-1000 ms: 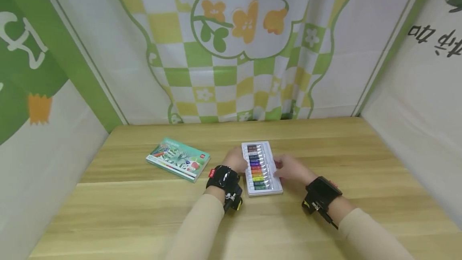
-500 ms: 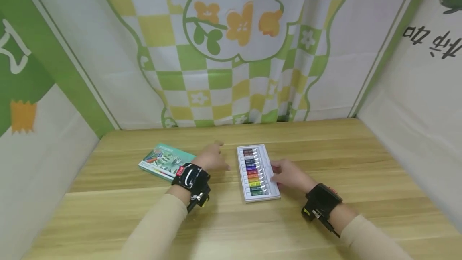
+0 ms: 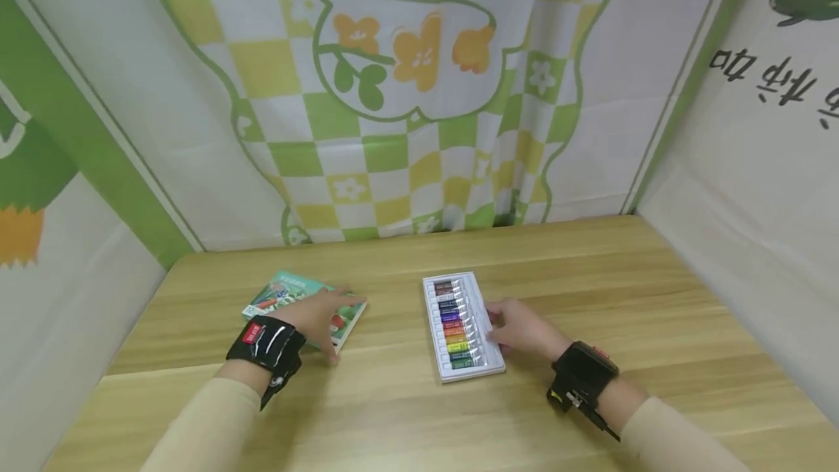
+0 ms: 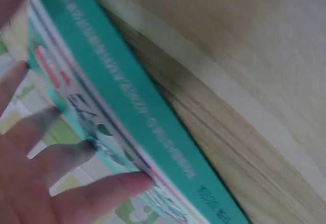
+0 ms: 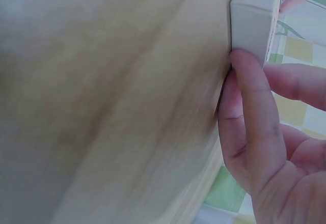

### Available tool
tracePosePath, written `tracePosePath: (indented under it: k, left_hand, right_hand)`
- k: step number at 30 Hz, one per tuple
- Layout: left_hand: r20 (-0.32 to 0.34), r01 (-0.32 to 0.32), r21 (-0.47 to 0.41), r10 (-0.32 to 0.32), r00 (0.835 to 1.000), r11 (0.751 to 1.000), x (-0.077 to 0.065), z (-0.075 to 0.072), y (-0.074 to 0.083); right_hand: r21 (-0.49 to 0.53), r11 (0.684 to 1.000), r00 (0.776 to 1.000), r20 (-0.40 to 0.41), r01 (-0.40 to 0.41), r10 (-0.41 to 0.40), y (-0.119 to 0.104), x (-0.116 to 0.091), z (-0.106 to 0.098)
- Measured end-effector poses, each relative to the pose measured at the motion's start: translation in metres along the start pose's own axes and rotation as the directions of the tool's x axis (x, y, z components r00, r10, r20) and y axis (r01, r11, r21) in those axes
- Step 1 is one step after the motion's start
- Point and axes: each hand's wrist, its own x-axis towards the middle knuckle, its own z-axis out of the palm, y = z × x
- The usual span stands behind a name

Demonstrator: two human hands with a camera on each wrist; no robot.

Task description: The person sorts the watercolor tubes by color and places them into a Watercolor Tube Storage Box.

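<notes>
In the head view my left hand [image 3: 317,315] spreads its fingers over a teal box [image 3: 280,296] with a printed plant picture, lying at the left of the table. The left wrist view shows the box's lettered side [image 4: 127,91] and fingertips at its printed face. A white tray [image 3: 479,317] of several coloured paint tubes [image 3: 452,326] lies flat near the middle. My right hand [image 3: 524,326] holds the tray's right edge between thumb and curled fingers. Close up in the right wrist view, those fingers [image 5: 260,112] touch the white end of the tray [image 5: 250,25].
The wooden table [image 3: 393,421] reaches back to a checked, flower-printed curtain [image 3: 393,151]. White and green printed fabric walls [image 3: 741,188] rise on both sides. Each wrist wears a black strapped camera [image 3: 583,377].
My left hand has let go of the paint tray and moved left over the teal box, fingers spreading. My right hand stays at the tray's edge. The head view has shifted slightly.
</notes>
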Motion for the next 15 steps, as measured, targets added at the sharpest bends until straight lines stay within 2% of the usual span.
tracePosePath:
  k: [6, 10, 15]
  left_hand:
    - [-0.013, -0.031, -0.034, 0.030, 0.999, 0.999, 0.012, 0.007, 0.000]
    - [0.004, -0.049, -0.043, 0.049, 0.999, 0.998, 0.029, 0.007, 0.008]
    - [0.018, -0.046, -0.030, 0.046, 0.999, 0.999, 0.050, 0.003, 0.028]
  right_hand:
    - [0.013, 1.000, 1.000, 0.017, 0.018, -0.018, 0.003, -0.011, 0.001]
    - [0.002, 1.000, 1.000, 0.016, 0.018, -0.018, 0.003, -0.016, -0.001]
    - [-0.015, 1.000, 1.000, 0.008, 0.007, -0.007, 0.004, -0.019, -0.001]
